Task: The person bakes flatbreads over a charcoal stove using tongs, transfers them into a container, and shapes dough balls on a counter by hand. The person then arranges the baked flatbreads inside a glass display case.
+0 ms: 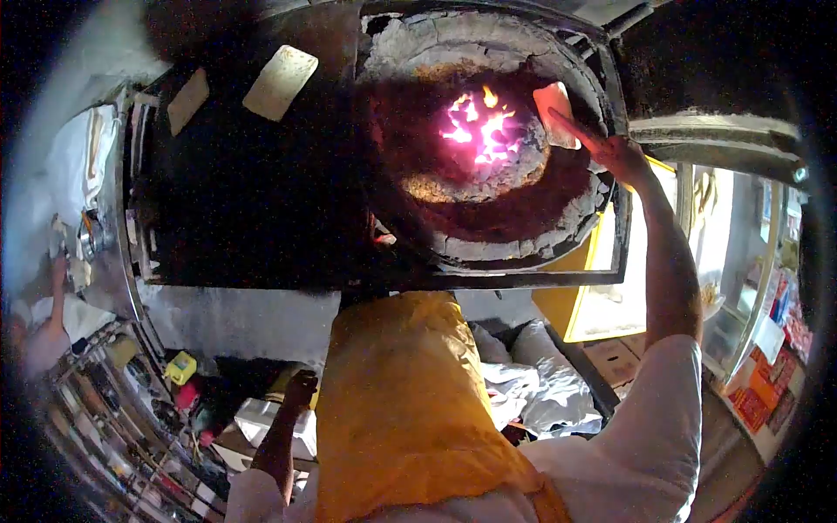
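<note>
My right hand (pixel 621 159) is closed around a long, narrow, reddish-brown tool (pixel 575 129), whose exact kind I cannot make out. The tool's far end meets a flat, rounded rectangular piece like flatbread (pixel 553 103), lit pink at the right side of the fire. Flames (pixel 481 129) burn in the middle of a round clay oven opening (pixel 514 248). My left hand (pixel 301 388) hangs low beside the yellow-orange apron (pixel 397 392), above a white box (pixel 257 423); shadow hides its fingers. Two more flatbread-like pieces, one pale (pixel 280 83) and one browner (pixel 187 100), lie on the dark surface to the left.
A dark metal frame (pixel 488 281) edges the oven and the black worktop (pixel 261 192). Below are grey-white sacks (pixel 549 375). Slatted shelving (pixel 122 418) and another person's arm (pixel 57 301) are at the left. A bright yellow-framed opening (pixel 610 296) is at the right.
</note>
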### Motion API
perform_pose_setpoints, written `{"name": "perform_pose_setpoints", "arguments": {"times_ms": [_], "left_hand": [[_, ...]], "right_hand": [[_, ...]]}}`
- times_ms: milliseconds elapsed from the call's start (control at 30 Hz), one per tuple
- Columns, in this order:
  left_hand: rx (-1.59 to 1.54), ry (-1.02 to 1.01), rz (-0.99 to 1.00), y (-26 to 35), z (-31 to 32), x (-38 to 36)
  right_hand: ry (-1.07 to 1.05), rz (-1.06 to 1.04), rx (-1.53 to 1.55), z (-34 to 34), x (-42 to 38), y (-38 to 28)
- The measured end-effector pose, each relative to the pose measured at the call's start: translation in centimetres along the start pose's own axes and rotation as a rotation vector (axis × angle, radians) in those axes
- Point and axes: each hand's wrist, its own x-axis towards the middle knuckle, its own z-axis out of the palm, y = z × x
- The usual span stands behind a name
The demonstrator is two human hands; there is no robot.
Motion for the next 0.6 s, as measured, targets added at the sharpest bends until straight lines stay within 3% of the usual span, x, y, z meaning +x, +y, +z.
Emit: {"name": "perform_pose_setpoints", "arguments": {"times_ms": [100, 133, 167, 200, 267, 367, 400, 433, 500, 533, 600], "left_hand": [[0.290, 0.084, -0.323, 8.2, 1.7, 0.9], [0.289, 0.083, -0.322, 8.2, 1.7, 0.7], [-0.289, 0.017, -0.243, 8.3, 1.3, 0.6], [-0.865, -0.055, -0.146, 7.4, 0.4, 1.0], [-0.773, -0.171, -0.309, 5.3, -1.0, 3.2], [-0.751, 0.159, -0.166, 2.7, 0.1, 4.8], [-0.763, 0.169, -0.158, 3.7, 0.0, 4.9], [-0.610, 0.139, -0.089, 6.0, -0.7, 4.7], [-0.464, 0.122, -0.014, 11.4, -2.1, 4.4], [-0.276, 0.088, 0.030, 13.7, -3.0, 4.6], [-0.084, 0.050, 0.082, 12.4, -5.9, 5.8]], "right_hand": [[0.044, -0.015, -0.036, -2.0, -0.5, -1.9], [0.111, -0.027, 0.007, -2.5, -1.6, -2.5], [0.234, -0.158, -0.012, -2.6, -2.5, -2.3], [0.239, -0.155, -0.019, -3.4, -3.9, -2.7], [0.180, 0.055, 0.096, -5.1, -5.9, -4.0], [0.169, 0.003, 1.089, -0.4, -5.7, 0.8], [0.182, 0.234, 0.589, -2.8, -8.1, -3.6], [0.256, -0.036, 0.919, -0.8, -8.5, -4.7], [-0.086, -0.101, 1.901, 5.1, -9.3, -7.2], [-0.043, -0.067, 1.786, 5.6, -10.2, -12.5], [0.010, 0.031, 1.337, 4.8, -11.7, -25.9]]}}
